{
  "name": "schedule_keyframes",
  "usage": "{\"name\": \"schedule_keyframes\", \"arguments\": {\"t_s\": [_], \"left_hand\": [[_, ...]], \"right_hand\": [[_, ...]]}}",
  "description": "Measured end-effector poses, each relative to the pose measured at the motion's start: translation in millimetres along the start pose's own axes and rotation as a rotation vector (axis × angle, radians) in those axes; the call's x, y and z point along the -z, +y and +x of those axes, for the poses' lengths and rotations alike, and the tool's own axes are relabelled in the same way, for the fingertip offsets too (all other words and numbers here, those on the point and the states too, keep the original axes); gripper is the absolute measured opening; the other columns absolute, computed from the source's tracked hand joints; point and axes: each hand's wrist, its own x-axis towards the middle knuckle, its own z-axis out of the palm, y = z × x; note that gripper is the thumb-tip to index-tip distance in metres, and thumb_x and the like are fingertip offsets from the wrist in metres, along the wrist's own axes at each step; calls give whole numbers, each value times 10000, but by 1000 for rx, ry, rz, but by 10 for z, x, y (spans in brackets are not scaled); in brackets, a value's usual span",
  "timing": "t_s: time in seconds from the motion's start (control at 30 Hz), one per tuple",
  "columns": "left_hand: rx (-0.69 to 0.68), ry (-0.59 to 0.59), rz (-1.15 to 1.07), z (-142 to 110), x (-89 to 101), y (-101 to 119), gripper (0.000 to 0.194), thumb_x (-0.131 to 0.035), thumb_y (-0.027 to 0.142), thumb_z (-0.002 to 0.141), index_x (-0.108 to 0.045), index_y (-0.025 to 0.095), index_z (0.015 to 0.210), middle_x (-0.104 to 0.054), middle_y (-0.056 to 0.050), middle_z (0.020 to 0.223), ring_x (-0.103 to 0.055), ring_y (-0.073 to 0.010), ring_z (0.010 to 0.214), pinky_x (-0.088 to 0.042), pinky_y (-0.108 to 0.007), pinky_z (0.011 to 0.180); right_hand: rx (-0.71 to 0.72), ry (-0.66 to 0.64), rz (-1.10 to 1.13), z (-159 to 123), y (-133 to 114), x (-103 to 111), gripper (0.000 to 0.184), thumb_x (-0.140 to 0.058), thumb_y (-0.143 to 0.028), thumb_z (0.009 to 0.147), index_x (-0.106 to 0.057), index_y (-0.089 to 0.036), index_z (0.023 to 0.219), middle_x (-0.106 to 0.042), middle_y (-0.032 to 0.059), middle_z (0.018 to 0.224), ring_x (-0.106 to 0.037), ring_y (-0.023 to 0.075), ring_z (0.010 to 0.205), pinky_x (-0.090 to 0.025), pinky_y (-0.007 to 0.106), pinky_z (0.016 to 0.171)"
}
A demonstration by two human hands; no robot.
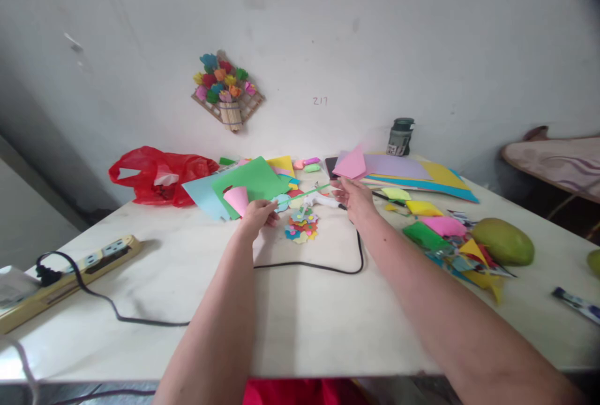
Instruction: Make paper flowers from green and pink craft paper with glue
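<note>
Pale wall (281, 24) fills the upper half of the frame; a white table (304, 317) occupies the lower half. At the centre, a green strip (304, 194) is suspended above the table between two hands. It is narrow and light green, appears straight, and slopes upward toward the right of the frame. Its surface detail is too small to assess.

Left hand (260, 214): fingers closed on the strip's lower end. Right hand (354, 195): fingertips pinching the upper end.

Below the strip, at mid-frame, lie multicoloured paper flowers (301, 230), grouped closely together. A white glue gun (324, 199) sits just beside them, near the right hand. A pink paper cone (237, 200) is noted just left of the left hand, in front of a green sheet (255, 180). At the right of the frame, a green fruit (505, 242) rests beside coloured paper scraps (471, 250).
</note>
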Motion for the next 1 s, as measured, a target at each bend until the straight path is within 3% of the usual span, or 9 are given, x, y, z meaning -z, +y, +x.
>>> {"name": "schedule_keyframes", "arguments": {"t_s": [0.17,0.4,0.5,0.57,0.7,0.87,1.0], "left_hand": [[11,-1,43,4,-9,-7,282,-509,425,751,-469,165,650,-568,-2,475,-492,-102,347,-380,-214,384],[-34,55,24,18,-43,12,355,-441,510,758,-440,176,638,-553,-12,473,-464,-100,338,-386,-227,399],[-107,232,128,31,-27,9,402,-439,557,728,-442,180,589,-567,-34,515,-496,-117,398,-409,-248,456],[-119,465,282,29,9,11,376,-457,538,717,-472,184,592,-587,-51,566,-547,-153,511,-416,-266,524],[16,880,441,12,113,25,255,-524,472,678,-521,217,685,-618,-76,740,-551,-259,834,-395,-349,661],[42,1041,345,9,228,22,268,-636,340,580,-504,240,791,-606,-91,840,-415,-311,1063,-338,-429,795],[154,1079,278,13,329,-3,263,-573,343,652,-488,216,866,-600,-118,848,-419,-318,1077,-298,-459,848]], "right_hand": [[-1,-6,8,-17,-34,1,93,-624,-187,683,-572,-132,738,-668,17,624,-550,74,408,-413,154,344],[113,-69,-55,-31,-70,-55,146,-632,-253,680,-576,-146,762,-685,35,745,-616,102,539,-450,171,408],[219,-36,-115,54,-128,-84,156,-621,-277,682,-586,-149,763,-682,31,794,-627,98,592,-453,163,443],[311,-10,-158,158,-193,-97,154,-597,-283,693,-596,-151,774,-677,27,814,-628,94,616,-460,169,481],[522,48,-335,400,-362,-107,182,-553,-310,720,-609,-154,794,-668,29,838,-623,105,698,-467,201,574],[744,137,-832,542,-486,-47,224,-505,-331,766,-639,-170,848,-666,55,886,-595,163,851,-444,283,717],[544,130,-1417,518,-413,53,219,-535,-342,742,-667,-191,828,-666,82,856,-589,227,851,-414,346,716]]}}
